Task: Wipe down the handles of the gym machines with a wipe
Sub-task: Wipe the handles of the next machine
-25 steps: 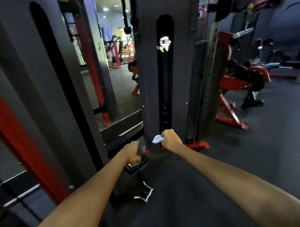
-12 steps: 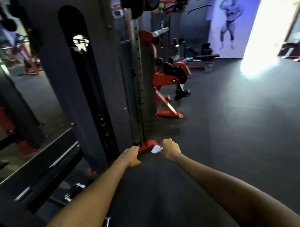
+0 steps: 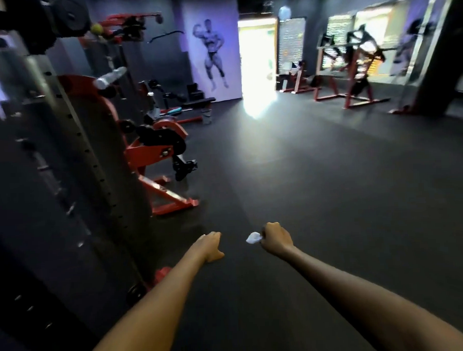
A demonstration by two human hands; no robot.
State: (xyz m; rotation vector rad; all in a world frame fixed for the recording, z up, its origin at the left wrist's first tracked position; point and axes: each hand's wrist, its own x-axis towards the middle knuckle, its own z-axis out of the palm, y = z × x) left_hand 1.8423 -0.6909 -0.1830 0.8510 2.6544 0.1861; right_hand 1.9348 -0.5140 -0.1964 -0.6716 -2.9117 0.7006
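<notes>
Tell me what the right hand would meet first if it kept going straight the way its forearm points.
Probably nothing soon: the right hand, gripping the wipe, points over bare floor. Depth is unclear.

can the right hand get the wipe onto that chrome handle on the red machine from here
Probably not yet. The right hand grips the wipe over open floor, well short of the chrome handle, which sticks out far ahead to the left. Nothing blocks the way.

Most of the wipe (image 3: 253, 238) hidden inside the right hand (image 3: 276, 239)
</notes>
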